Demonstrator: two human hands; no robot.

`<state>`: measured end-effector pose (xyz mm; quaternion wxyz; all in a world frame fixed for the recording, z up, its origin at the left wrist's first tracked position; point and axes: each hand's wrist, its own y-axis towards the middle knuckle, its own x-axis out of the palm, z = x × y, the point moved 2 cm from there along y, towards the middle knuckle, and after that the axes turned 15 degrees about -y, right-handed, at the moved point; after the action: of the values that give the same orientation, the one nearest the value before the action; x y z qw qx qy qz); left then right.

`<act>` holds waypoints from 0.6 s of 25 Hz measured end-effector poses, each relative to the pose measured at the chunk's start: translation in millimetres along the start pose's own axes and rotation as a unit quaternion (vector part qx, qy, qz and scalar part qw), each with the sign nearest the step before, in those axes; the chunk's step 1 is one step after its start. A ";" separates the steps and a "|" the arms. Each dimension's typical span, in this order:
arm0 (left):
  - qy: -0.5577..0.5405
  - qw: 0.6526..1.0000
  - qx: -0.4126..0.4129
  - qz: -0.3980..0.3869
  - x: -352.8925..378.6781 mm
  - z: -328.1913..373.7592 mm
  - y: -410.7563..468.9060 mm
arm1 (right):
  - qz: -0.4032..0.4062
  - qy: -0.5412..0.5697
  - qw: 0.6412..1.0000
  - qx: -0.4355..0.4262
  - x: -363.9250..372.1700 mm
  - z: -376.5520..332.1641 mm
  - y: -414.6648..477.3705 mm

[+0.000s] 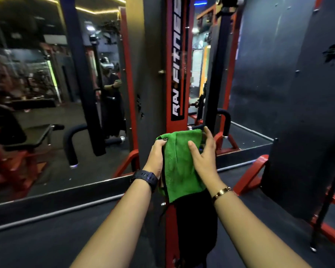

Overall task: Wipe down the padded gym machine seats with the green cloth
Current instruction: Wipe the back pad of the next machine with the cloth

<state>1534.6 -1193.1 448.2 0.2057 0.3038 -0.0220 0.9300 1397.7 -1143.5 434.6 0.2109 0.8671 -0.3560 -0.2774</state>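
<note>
Green microfibre cloth (180,161) drapes over the narrow black padded seat (195,219). My left hand (157,153) grips its top corner; my right hand (203,155) presses it, fingers straight. Loosely folded, it could slide off sideways.

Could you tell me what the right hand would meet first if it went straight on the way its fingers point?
Probably the black bar just past the top edge of the green cloth, beside the red upright. The right hand rests on the cloth; depth is unclear.
</note>
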 end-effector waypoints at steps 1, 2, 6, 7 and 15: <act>-0.016 1.000 0.000 0.015 -9.1 5.3 -8.2 | -0.042 0.039 0.998 0.033 3.8 -4.5 -0.6; -0.024 0.999 0.003 0.033 -18.8 12.2 -18.2 | -0.087 0.067 0.993 0.051 9.4 -10.7 -2.7; -0.011 0.991 0.059 0.117 -58.5 46.3 -69.4 | -0.134 0.069 0.989 0.000 35.4 -53.4 -30.4; -0.002 0.987 0.083 0.136 -70.2 55.0 -85.7 | -0.137 0.070 0.988 -0.012 42.5 -68.2 -42.7; 0.138 0.882 0.310 0.326 -154.4 106.8 -257.7 | -0.220 0.182 0.957 -0.053 84.4 -174.1 -180.5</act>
<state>1808.8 -1032.2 424.9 -0.2126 0.1965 0.1984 0.9364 1647.9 -1057.5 436.8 0.2516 0.9473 -0.0966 -0.1735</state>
